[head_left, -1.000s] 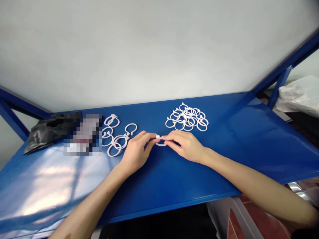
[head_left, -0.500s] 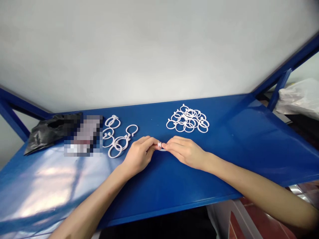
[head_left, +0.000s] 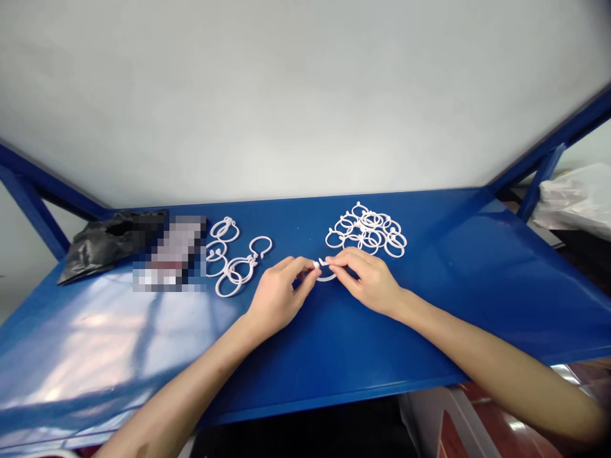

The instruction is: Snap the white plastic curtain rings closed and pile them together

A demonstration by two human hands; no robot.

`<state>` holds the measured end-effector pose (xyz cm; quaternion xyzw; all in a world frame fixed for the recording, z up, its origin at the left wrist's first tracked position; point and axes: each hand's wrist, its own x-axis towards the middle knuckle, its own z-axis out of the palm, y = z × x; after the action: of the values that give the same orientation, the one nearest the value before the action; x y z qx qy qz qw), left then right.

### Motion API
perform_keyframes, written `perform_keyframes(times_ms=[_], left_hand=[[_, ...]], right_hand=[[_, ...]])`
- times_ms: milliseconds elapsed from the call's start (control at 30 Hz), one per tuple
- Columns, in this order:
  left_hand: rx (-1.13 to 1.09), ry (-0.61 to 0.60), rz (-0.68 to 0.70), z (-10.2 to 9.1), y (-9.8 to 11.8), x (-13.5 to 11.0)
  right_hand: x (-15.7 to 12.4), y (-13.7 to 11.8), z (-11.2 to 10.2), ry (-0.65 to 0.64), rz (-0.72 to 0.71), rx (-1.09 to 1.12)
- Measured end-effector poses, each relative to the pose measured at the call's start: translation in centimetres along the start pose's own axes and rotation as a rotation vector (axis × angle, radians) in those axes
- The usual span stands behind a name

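Between my two hands is a white plastic curtain ring [head_left: 327, 278], its ends parted by a small gap. My left hand [head_left: 280, 289] pinches the knobbed end with thumb and fingertips. The other end is pinched by my right hand [head_left: 370, 280], which partly covers the ring. Behind my right hand lies a pile of similar white rings [head_left: 370, 239], overlapping one another. A looser group of white rings [head_left: 228, 287] rests to the left of my left hand. One of that group, an unfastened ring [head_left: 260, 237], lies nearest to it with a visible gap.
All this lies on a blue table [head_left: 334, 356] against a pale wall [head_left: 296, 102]. At the left are a crumpled black bag [head_left: 90, 251] and a blurred-out flat object [head_left: 176, 245]. A clear plastic bag [head_left: 577, 197] is beyond the right edge, past blue frame bars [head_left: 539, 184].
My fingertips have drawn slightly apart, and a gap now shows between the held ring's ends. The whole view has shifted a little; both groups of rings lie as before.
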<state>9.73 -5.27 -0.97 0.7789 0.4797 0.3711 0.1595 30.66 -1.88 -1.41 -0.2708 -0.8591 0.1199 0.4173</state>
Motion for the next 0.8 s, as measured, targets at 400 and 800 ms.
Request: perform_keyframes(times_ms=[400,800], left_hand=[[0.079,-0.003,0.176,0.2,-0.8,-0.3],[0.374,-0.032,0.228,-0.9,-2.2,0.9]], right_hand=[[-0.5,-0.3,-0.3,-0.126,-0.138,0.041],[0.6,1.7,-1.9,-0.016,-0.021,-0.227]])
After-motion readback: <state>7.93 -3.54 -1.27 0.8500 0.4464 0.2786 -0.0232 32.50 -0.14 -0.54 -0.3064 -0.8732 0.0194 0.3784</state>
